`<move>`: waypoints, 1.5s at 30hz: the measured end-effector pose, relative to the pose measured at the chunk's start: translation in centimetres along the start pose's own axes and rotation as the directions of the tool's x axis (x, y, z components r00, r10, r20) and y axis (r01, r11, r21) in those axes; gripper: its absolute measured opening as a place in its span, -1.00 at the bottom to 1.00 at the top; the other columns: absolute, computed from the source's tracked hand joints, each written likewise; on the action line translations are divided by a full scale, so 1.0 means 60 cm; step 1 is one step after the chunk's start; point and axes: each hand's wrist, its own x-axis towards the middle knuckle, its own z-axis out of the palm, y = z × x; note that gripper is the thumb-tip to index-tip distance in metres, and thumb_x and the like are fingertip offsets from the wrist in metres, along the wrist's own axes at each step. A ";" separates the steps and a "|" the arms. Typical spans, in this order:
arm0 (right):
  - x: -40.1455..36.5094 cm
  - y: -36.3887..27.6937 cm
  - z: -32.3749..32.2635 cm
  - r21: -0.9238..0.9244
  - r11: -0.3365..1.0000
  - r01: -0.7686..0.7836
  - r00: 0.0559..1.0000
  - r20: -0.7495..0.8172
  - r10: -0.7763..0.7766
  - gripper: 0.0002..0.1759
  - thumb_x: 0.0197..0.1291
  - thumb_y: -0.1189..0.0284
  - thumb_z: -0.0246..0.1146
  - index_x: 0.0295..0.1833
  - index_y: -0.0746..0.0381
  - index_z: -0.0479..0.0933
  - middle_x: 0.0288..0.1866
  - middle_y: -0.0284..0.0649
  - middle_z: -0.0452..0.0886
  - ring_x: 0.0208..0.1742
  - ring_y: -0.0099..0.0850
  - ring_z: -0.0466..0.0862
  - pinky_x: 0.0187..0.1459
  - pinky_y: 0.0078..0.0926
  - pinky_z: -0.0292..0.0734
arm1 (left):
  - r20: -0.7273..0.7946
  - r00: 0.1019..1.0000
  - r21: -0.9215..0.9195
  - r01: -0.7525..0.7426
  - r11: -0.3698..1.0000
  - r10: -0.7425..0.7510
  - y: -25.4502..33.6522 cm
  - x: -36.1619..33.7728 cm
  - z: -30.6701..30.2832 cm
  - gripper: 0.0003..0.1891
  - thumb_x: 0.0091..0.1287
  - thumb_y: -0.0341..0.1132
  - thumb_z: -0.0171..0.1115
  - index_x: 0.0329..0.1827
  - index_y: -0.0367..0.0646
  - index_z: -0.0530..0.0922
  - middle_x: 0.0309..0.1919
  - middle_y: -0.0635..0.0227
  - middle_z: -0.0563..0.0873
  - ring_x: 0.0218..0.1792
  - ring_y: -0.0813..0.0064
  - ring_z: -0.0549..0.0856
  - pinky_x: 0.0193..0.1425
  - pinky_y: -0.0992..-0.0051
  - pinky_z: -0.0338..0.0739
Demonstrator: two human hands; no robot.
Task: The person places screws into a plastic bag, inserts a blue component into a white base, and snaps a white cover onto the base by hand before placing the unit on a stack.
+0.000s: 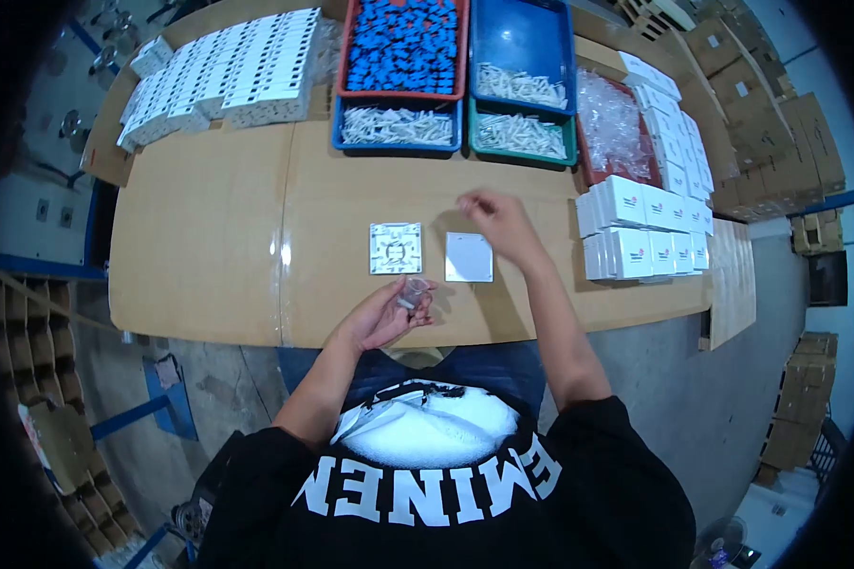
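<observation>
Small clear packet [413, 292]: in the left hand [385, 317], near the front edge of the cardboard-covered counter [199, 237]. Left grip narrow, fingers closed on the packet; contents too small to tell. Right hand [496, 220] raised above and beyond the flat white plate [469, 258], fingers curled; cannot tell whether that grip holds anything. White square frame [395, 248] lies left of the plate, apart from it, just beyond the packet. Bin of blue pieces [466, 57] farther back.
</observation>
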 end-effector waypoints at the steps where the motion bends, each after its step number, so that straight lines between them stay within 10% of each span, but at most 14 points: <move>1: 0.027 0.001 -0.024 -0.090 0.995 -0.032 0.993 -0.118 0.022 -0.73 0.44 0.31 0.37 0.06 0.28 0.74 -0.16 -0.10 0.82 -0.16 -0.33 0.79 -0.07 -0.36 0.65 | -0.059 0.998 -0.019 0.002 1.000 -0.003 0.003 -0.001 0.011 -0.36 0.69 0.13 -0.02 0.48 -0.30 0.47 -0.06 0.30 0.73 -0.08 0.42 0.70 0.46 0.15 0.49; 7: 0.167 0.111 -0.120 -0.482 0.872 -0.085 0.824 -0.526 -0.211 -0.83 0.34 0.46 0.31 -0.01 0.18 0.73 -0.12 -0.06 0.74 -0.06 -0.02 0.75 -0.01 -0.06 0.66 | -0.143 0.989 -0.094 0.012 0.995 -0.025 0.007 0.000 0.018 -0.34 0.70 0.15 -0.09 0.49 -0.30 0.46 -0.08 0.23 0.70 -0.13 0.37 0.69 0.42 0.11 0.51; 13: 0.199 0.129 -0.141 -0.692 0.717 -0.079 0.907 -0.348 -0.236 -0.80 0.25 0.42 0.41 -0.02 0.13 0.74 -0.08 -0.12 0.66 0.05 -0.05 0.70 0.04 -0.05 0.66 | -0.106 0.994 -0.077 0.011 0.997 -0.019 0.004 0.000 0.003 -0.35 0.70 0.15 -0.09 0.48 -0.29 0.47 -0.06 0.24 0.71 -0.12 0.38 0.69 0.42 0.12 0.48; 23: 0.177 0.135 -0.152 -0.547 0.837 -0.017 0.817 -0.490 -0.304 -0.86 0.30 0.44 0.41 -0.10 0.25 0.68 -0.08 -0.07 0.68 -0.01 0.01 0.71 0.01 -0.03 0.62 | -0.153 0.988 -0.097 0.024 0.995 -0.038 0.006 0.001 0.008 -0.39 0.69 0.12 -0.03 0.47 -0.24 0.48 -0.05 0.25 0.72 -0.05 0.37 0.69 0.45 0.09 0.47; 27: 0.121 0.089 -0.117 -0.351 0.936 -0.012 0.837 -0.516 -0.183 -0.82 0.34 0.46 0.39 -0.01 0.29 0.68 -0.24 -0.14 0.70 -0.26 -0.28 0.68 -0.16 -0.30 0.57 | -0.118 0.993 -0.108 0.014 0.994 -0.026 0.004 0.001 -0.005 -0.40 0.70 0.11 -0.03 0.48 -0.23 0.48 -0.04 0.25 0.72 0.02 0.36 0.70 0.46 0.08 0.47; 29: 0.076 0.064 -0.082 -0.118 0.993 -0.001 0.896 -0.440 -0.051 -0.77 0.38 0.52 0.36 0.10 0.33 0.68 -0.33 -0.34 0.69 -0.36 -0.67 0.55 -0.26 -0.61 0.47 | -0.027 1.000 -0.077 0.004 0.997 -0.006 0.003 0.002 -0.008 -0.40 0.70 0.11 -0.04 0.49 -0.23 0.47 0.00 0.24 0.72 0.02 0.36 0.70 0.46 0.09 0.47; 38: -0.105 -0.020 0.076 0.427 0.889 -0.163 0.987 0.057 0.153 -0.81 0.38 0.56 0.41 0.06 0.32 0.67 -0.22 -0.37 0.72 -0.30 -0.69 0.58 -0.23 -0.66 0.51 | -0.079 0.997 -0.051 -0.011 0.999 0.007 0.000 0.005 -0.007 -0.42 0.71 0.11 -0.05 0.47 -0.20 0.47 0.07 0.23 0.71 -0.02 0.37 0.68 0.48 0.08 0.48; 45: -0.120 -0.095 0.075 0.215 0.964 -0.159 0.963 0.249 0.104 -0.85 0.37 0.52 0.41 -0.03 0.35 0.71 -0.34 -0.26 0.76 -0.41 -0.63 0.62 -0.32 -0.55 0.52 | -0.039 0.998 -0.054 -0.042 0.998 0.040 0.002 0.004 0.006 -0.52 0.73 0.07 -0.04 0.36 -0.13 0.54 0.08 0.24 0.73 0.09 0.35 0.70 0.34 0.20 0.57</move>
